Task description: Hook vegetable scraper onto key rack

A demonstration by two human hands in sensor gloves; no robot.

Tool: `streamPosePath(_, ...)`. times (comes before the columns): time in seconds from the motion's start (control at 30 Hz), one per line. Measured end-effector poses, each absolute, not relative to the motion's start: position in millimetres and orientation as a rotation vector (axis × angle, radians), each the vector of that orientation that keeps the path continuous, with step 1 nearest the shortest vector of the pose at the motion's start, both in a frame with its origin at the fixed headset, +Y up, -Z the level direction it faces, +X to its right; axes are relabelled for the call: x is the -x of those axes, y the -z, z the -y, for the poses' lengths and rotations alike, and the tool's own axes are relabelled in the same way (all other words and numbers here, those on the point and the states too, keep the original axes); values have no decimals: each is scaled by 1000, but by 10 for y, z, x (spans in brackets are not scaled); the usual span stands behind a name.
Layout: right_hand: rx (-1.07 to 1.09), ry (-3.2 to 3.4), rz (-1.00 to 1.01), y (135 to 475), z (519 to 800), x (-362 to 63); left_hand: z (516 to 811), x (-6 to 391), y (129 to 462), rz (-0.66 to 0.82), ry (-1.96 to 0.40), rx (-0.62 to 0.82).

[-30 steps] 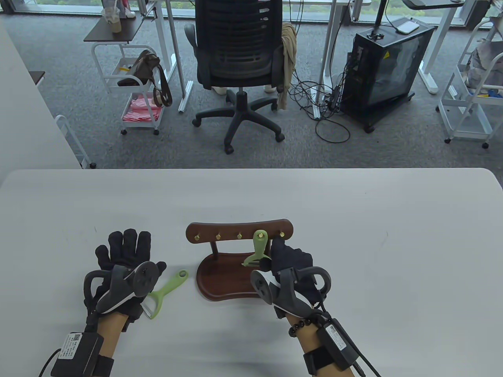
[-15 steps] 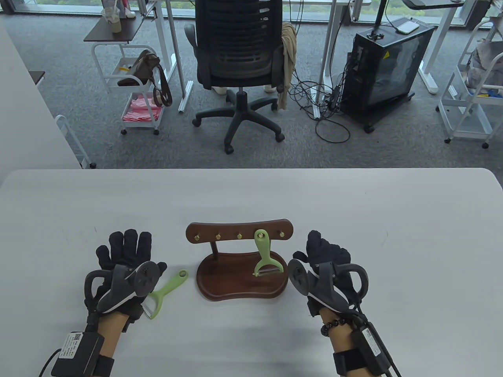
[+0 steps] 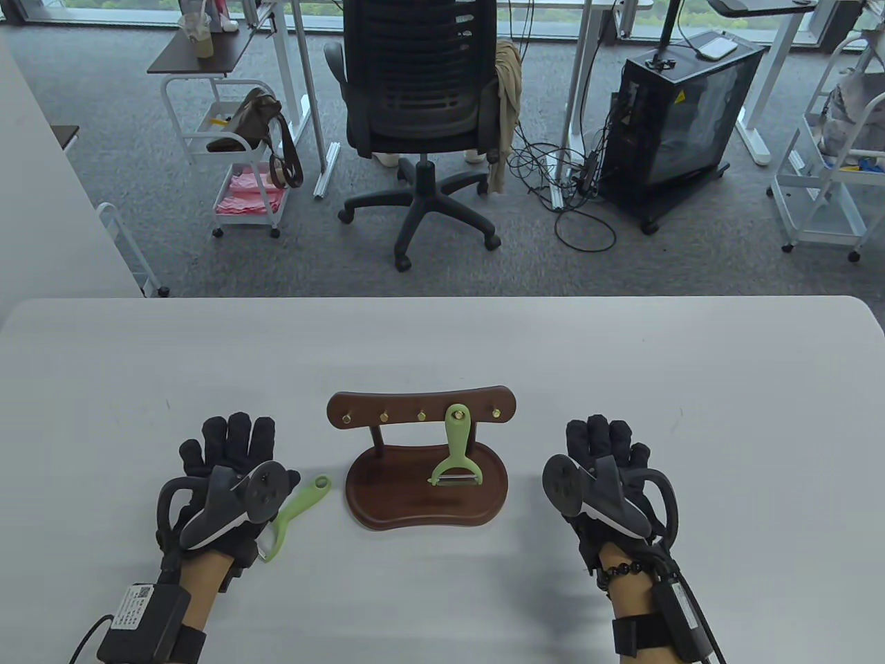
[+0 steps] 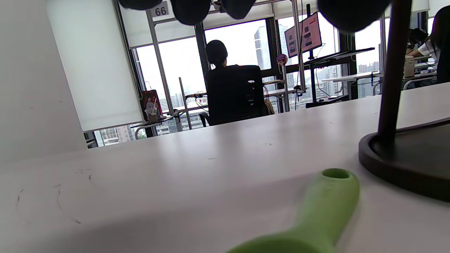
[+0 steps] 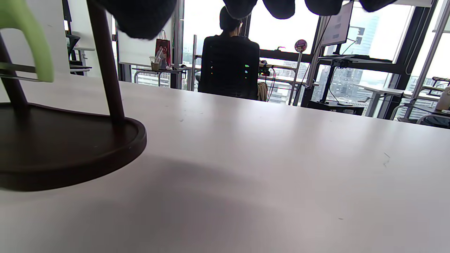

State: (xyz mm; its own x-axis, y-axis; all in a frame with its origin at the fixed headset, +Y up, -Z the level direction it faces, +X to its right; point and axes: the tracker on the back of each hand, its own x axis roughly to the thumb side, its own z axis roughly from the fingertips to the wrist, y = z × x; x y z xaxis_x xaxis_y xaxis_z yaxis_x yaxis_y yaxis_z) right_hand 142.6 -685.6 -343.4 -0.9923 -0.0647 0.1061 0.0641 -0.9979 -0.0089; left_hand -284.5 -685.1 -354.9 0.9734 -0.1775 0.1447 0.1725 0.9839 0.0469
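Currently my left hand (image 3: 225,460) and right hand (image 3: 608,453) lie flat, fingers spread, holding nothing. Just right of my left hand, nearer it, one pale green plastic vegetable scraper (image 3: 294,512) lies on the white table (image 3: 442,332), its long axis pointing up-right toward the dark wooden key rack (image 3: 422,408). A second scraper (image 3: 456,449) already hangs there: two scrapers, five brass hooks.

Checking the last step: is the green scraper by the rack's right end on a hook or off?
On. The hanging scraper dangles from a brass hook on the key rack, blade end downward, with neither hand touching it.
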Motion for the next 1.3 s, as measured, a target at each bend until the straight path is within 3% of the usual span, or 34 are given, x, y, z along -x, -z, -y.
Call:
streamPosePath(0.8, 186, 3077, 27, 3424, 6899, -1403, 7431, 2627, 3723, 177, 343, 271)
streamPosePath(1.3, 206, 3066, 49, 3419, 6921, -1358, 7593, 2604, 3752, 162, 382, 262)
